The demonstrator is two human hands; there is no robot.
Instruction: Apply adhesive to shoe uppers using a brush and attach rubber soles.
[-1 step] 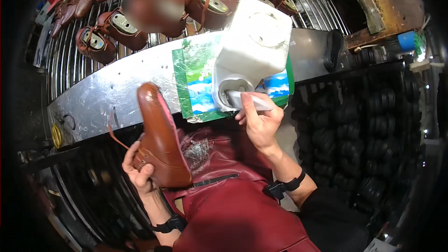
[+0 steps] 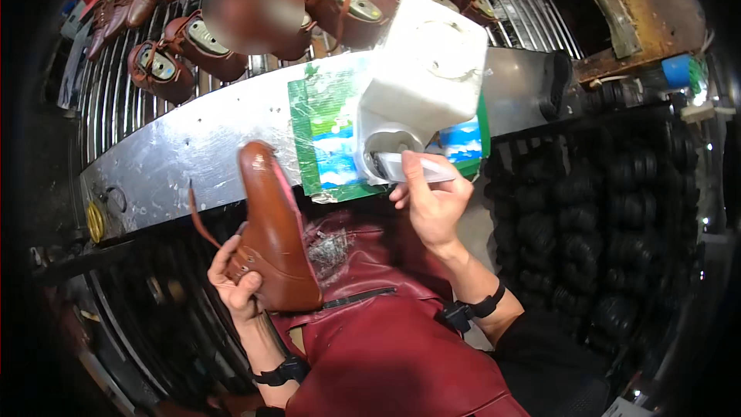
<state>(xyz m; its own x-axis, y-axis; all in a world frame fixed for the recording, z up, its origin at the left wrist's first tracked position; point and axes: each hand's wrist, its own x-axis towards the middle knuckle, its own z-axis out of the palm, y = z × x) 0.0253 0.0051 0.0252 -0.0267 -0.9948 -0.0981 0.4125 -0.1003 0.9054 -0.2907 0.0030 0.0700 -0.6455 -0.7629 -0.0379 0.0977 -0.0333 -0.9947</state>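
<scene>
My left hand [image 2: 238, 282] grips a brown leather lace-up shoe [image 2: 270, 224] around its laced part, holding it tilted above my lap with a pink edge along its bottom side. A loose brown lace [image 2: 197, 216] sticks out beside my fingers. My right hand [image 2: 434, 199] pinches the pale, flat handle of a brush [image 2: 413, 166]. Its dark tip dips into the round mouth of a white plastic container [image 2: 363, 147]. The bristles are mostly hidden by the container's rim. Above that mouth rises the boxy white body [image 2: 428, 54] of the same container.
A green and blue printed sheet [image 2: 312, 147] lies under the container on a curved metal bench [image 2: 185, 147]. Several brown shoes [image 2: 204, 46] stand on a rack of metal rollers [image 2: 93, 123] behind it. Yellow tape [image 2: 95, 222] sits at the bench's left end. Black soles [image 2: 610, 216] are stacked at right.
The shoe in my left hand has swung slightly to the right and stands a little more upright. My right hand stays at the container's mouth with the brush.
</scene>
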